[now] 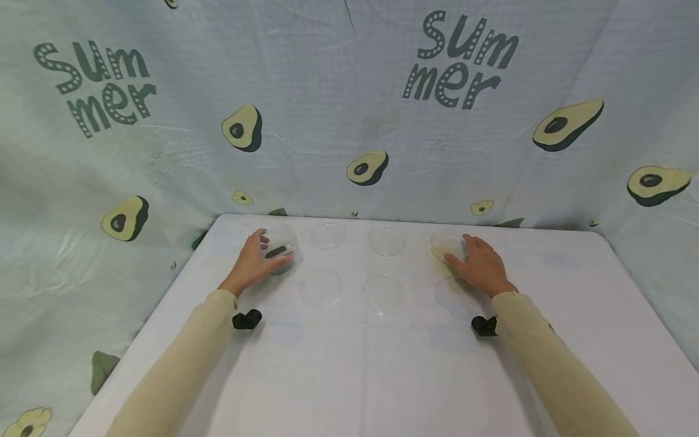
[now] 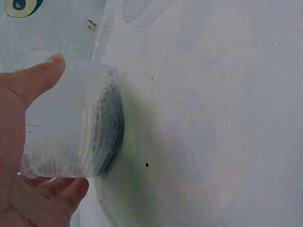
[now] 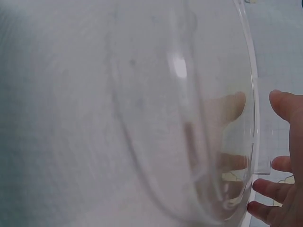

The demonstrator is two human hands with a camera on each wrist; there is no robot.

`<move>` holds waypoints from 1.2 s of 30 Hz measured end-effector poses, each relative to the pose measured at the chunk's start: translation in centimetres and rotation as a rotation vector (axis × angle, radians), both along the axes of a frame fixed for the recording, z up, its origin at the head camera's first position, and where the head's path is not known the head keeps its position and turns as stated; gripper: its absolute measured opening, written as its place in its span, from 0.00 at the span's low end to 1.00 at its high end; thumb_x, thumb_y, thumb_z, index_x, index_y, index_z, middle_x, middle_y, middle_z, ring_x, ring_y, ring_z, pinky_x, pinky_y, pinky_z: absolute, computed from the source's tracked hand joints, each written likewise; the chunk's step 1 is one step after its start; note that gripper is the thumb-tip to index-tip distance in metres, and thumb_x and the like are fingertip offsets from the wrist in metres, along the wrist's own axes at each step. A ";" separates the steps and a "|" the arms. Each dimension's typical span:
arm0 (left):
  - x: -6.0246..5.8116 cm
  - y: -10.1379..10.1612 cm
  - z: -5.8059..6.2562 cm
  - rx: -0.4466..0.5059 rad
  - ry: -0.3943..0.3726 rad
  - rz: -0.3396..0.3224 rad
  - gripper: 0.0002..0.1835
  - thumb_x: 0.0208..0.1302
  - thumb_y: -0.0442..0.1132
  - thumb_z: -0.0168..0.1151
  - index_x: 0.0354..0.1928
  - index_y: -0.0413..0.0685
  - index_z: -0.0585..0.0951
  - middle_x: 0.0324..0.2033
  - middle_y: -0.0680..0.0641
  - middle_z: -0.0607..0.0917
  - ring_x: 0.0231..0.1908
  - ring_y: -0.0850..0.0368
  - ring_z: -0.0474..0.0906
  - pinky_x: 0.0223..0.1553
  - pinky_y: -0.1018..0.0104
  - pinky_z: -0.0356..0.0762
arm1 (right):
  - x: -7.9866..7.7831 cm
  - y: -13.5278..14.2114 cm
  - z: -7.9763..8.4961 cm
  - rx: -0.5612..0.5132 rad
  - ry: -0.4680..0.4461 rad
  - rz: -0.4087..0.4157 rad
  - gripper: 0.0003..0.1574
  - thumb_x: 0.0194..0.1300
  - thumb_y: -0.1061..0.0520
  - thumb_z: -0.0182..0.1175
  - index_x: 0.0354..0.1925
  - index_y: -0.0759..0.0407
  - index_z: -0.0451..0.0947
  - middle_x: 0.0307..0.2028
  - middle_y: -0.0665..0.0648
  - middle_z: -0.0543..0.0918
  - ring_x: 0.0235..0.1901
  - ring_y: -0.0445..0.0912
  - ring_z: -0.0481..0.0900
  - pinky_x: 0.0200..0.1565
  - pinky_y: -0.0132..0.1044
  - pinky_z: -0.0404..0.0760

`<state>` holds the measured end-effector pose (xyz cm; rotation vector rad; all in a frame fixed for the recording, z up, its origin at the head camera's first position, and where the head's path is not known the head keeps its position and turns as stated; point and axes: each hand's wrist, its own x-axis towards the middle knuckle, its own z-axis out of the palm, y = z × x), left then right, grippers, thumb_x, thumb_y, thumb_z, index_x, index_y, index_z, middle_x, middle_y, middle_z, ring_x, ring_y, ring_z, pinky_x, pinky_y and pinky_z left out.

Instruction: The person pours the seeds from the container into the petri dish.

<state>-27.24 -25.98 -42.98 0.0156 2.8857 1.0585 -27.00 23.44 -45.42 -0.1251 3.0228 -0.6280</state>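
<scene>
While clear plastic cup with dark contents (image 2: 66,118) is gripped by left hand (image 1: 254,256) at far left of white table (image 1: 327,376), clear round container (image 1: 445,243) is held at far right by right hand (image 1: 483,264); hands well apart.

I see dishes (image 1: 384,295) mid-frame on the counter (image 1: 366,376) in two rows, containers (image 1: 283,246) at the back row's ends.

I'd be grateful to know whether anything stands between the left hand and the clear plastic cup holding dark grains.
Nothing visible does: the left hand grips that clear plastic cup directly, thumb on one side, fingers on the other.
</scene>
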 end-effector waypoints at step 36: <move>-0.2 -0.4 0.9 -0.005 -0.026 -0.025 0.61 0.50 0.54 0.74 0.76 0.48 0.42 0.67 0.35 0.64 0.65 0.37 0.64 0.62 0.39 0.65 | -0.1 0.3 -0.2 -0.014 0.026 -0.037 0.59 0.64 0.25 0.47 0.73 0.66 0.47 0.69 0.75 0.55 0.67 0.71 0.54 0.59 0.71 0.59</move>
